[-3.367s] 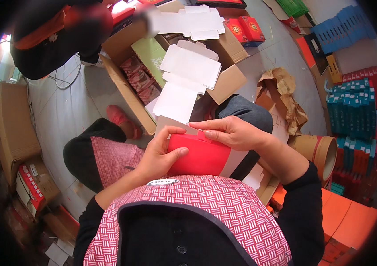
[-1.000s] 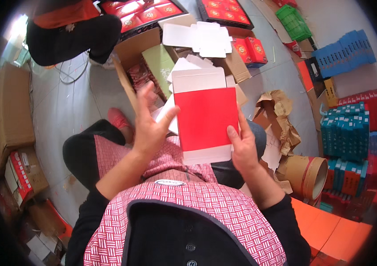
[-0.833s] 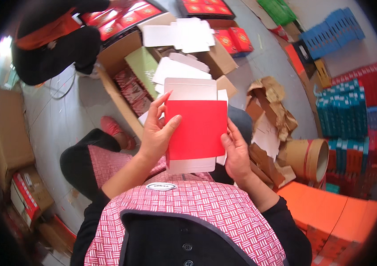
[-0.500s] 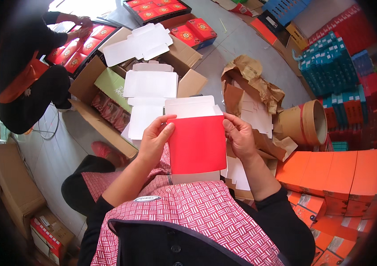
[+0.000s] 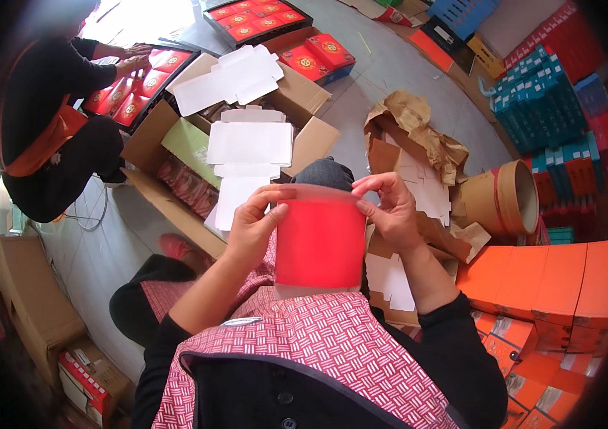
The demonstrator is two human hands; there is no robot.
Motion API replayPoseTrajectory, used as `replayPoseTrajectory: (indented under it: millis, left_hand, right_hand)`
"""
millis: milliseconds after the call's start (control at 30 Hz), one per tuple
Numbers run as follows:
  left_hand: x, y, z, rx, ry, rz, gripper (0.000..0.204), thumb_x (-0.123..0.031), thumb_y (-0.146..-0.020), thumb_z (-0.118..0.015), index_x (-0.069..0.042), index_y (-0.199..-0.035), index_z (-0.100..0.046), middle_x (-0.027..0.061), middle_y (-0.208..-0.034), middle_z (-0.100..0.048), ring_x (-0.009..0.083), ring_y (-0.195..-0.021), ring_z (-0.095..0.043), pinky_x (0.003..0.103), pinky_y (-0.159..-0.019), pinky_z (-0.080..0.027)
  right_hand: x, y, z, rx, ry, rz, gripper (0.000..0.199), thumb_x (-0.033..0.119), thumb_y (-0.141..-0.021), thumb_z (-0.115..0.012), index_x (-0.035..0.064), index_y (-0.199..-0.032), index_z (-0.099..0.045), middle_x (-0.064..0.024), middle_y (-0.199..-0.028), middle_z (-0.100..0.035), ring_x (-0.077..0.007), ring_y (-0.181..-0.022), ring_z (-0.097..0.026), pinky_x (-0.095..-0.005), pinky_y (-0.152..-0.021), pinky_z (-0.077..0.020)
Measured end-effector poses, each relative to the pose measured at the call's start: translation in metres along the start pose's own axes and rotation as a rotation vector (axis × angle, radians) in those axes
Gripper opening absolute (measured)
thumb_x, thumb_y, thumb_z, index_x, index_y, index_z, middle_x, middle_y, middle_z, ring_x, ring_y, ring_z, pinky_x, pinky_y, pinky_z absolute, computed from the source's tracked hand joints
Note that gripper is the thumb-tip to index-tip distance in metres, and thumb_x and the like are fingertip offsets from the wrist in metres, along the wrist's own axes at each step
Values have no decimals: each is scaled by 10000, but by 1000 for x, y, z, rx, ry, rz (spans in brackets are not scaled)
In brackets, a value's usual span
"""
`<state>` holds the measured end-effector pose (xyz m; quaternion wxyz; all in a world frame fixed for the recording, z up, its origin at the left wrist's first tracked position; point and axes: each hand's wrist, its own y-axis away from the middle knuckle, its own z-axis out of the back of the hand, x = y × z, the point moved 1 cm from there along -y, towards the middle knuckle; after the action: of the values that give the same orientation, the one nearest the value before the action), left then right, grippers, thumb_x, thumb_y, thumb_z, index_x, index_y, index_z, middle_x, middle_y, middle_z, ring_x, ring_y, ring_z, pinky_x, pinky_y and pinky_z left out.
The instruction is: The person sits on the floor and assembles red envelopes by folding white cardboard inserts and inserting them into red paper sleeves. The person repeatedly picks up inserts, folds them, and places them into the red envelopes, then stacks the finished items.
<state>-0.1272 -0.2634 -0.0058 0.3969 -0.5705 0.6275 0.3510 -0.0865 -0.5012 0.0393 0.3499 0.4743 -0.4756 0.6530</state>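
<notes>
In front of my apron, upright between my two hands, is a small red cardboard box (image 5: 319, 243), smeared by motion. A pale strip shows along its top edge, and another pale part along the bottom. My left hand (image 5: 255, 220) grips its upper left corner, thumb on the red face and fingers behind. At the upper right corner, my right hand (image 5: 392, 211) has its thumb at the side and its fingertips on the top edge. White unfolded box blanks (image 5: 250, 143) lie just beyond my left hand.
An open brown carton (image 5: 175, 204) stands ahead on the left. Crumpled brown paper (image 5: 418, 132) and a cardboard drum (image 5: 497, 199) are on the right, above stacked orange boxes (image 5: 547, 279). At the far left, a co-worker's hands (image 5: 134, 61) reach over a tray of red boxes (image 5: 129, 96).
The white flap that stood up from the box's top has come down to a thin strip. My right fingers have moved onto the top edge. A dark rounded shape now shows beyond it.
</notes>
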Motion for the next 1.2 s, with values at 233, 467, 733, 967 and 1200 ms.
replayPoseTrajectory:
  millis: [233, 467, 733, 967, 1200]
  left_hand:
    - [-11, 11, -18, 59, -159, -85, 131, 26, -879, -543, 29, -1000, -593, 102, -1168, -515, 163, -1072, -532, 277, -900, -457]
    - [-9, 12, -21, 45, -77, -70, 187, 59, -870, -532, -8, -1042, -503, 112, -1201, -484, 161, -1102, -505, 310, -953, -429]
    - [-2, 8, -19, 60, 25, -81, 309, 78, -858, -531, -65, -1079, -370, 129, -1215, -465, 178, -1126, -485, 364, -997, -397]
    - [-3, 6, -16, 100, 1, -76, 352, 61, -867, -531, -48, -1167, -383, 117, -1260, -444, 189, -1198, -442, 377, -1031, -364]
    - [0, 11, -17, 46, -110, -66, 378, 37, -893, -515, -26, -1251, -412, 108, -1304, -406, 184, -1237, -412, 338, -1047, -356]
  right_hand:
    - [31, -59, -15, 639, 347, -314, 154, 127, -806, -687, 3, -754, -611, -84, -881, -635, -129, -802, -588, -269, -701, -470]
    - [19, -70, -27, 728, 102, -576, 147, 119, -776, -723, 8, -763, -628, -78, -912, -655, -115, -864, -594, -249, -750, -478]
    - [10, -66, -26, 657, 73, -592, 275, 63, -758, -687, 42, -1032, -698, -37, -824, -682, -49, -728, -571, -223, -659, -473]
    - [12, -76, -23, 730, 185, -470, 245, 21, -792, -676, 39, -1036, -692, -44, -874, -693, -71, -786, -605, -222, -710, -494]
    - [8, -64, -31, 675, 278, -136, 205, 90, -761, -692, 20, -954, -702, -106, -847, -690, -132, -734, -635, -248, -696, -501]
